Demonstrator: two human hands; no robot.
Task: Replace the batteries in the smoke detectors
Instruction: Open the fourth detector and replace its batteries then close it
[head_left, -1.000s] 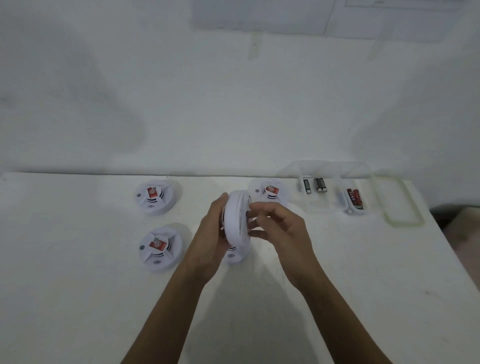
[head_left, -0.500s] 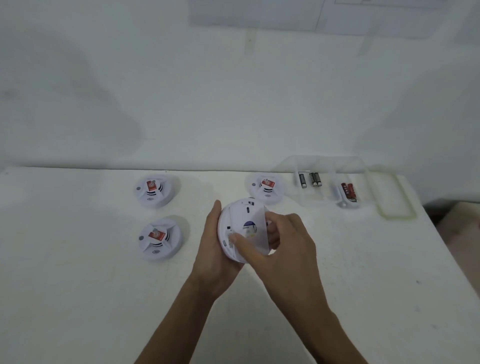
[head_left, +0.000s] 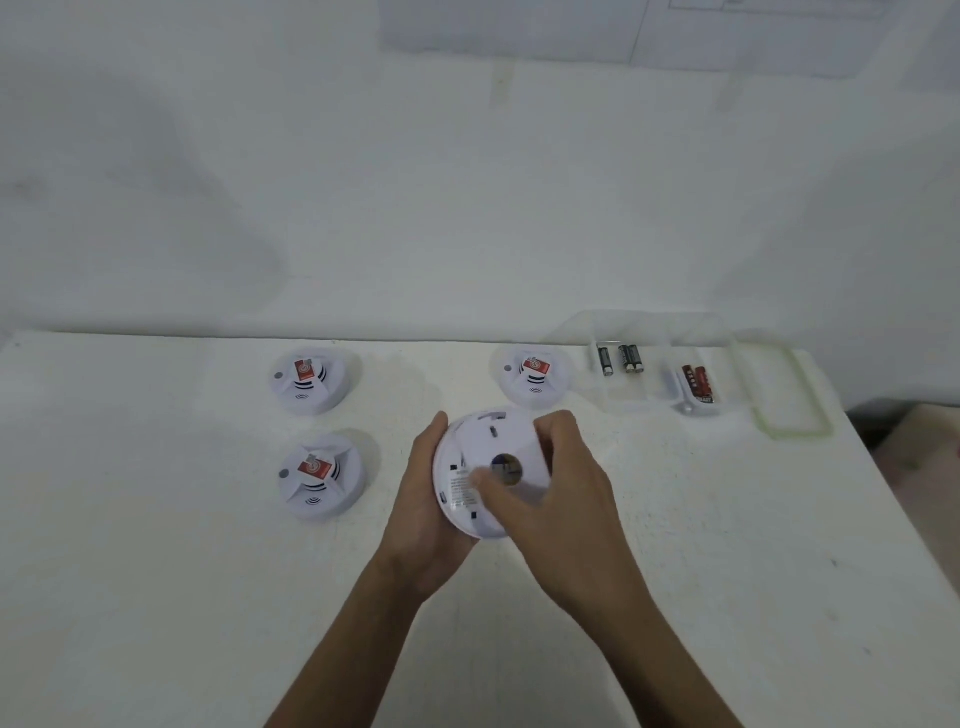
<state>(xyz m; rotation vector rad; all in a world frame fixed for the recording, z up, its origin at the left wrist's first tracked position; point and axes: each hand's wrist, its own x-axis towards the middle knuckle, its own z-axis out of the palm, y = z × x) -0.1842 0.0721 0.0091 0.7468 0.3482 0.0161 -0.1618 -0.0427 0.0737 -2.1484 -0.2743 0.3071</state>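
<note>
White table (head_left: 156, 597) fills my view. On its far right is the clear plastic container (head_left: 636, 397), with its green-rimmed lid (head_left: 789, 395) lying off beside it. Three smoke detectors sit face-up, no hand on them: far-left detector (head_left: 311, 382), near-left detector (head_left: 319, 475) and far-centre detector (head_left: 532, 382), the last just beside the container.

The fourth detector (head_left: 498, 441) is held in the middle, and here's the change. A second ago it stood on edge between the hands; now it's rolled over, so its flat back with the label and centre hole faces me. The left hand (head_left: 421, 514) cups its left rim, fingers wrapped under. The right hand (head_left: 566, 499) grips the right side, thumb pressing across the back. I read that as a twist to free the back plate, with the battery bay not yet open.

Black batteries (head_left: 621, 358) wait in the container's left compartment, red batteries (head_left: 698, 382) in the right.
</note>
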